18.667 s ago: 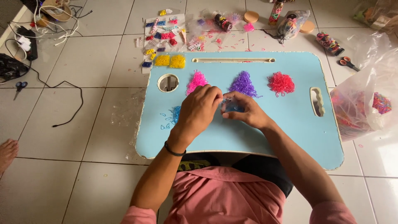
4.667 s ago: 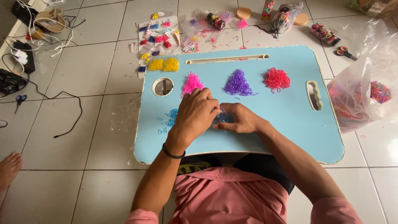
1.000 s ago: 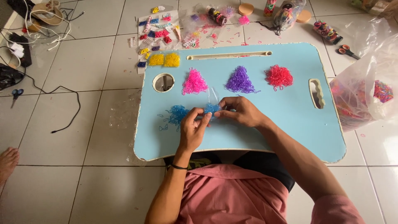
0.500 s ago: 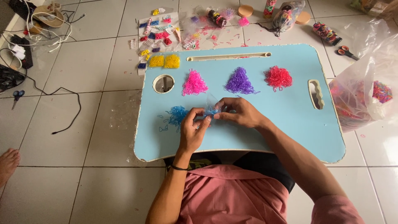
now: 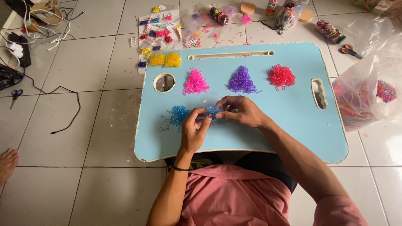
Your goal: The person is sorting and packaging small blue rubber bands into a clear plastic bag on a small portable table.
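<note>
Where hands [image 5: 217, 121] meet, blue bands [image 5: 181, 114] mid-tray [image 5: 293, 138].

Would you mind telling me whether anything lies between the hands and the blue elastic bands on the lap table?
Nothing visible does: the left hand and right hand already pinch the small blue elastic bands on the light blue lap table.

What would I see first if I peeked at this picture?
First the light blue tray table in the middle, with three little heaps in a row at its far side: a pink heap, a purple heap and a red heap. Nearer the person, the left hand and right hand meet over a blue heap, fingers pinching some blue bits. Right of the table is a clear bag with colourful bits inside.
</note>
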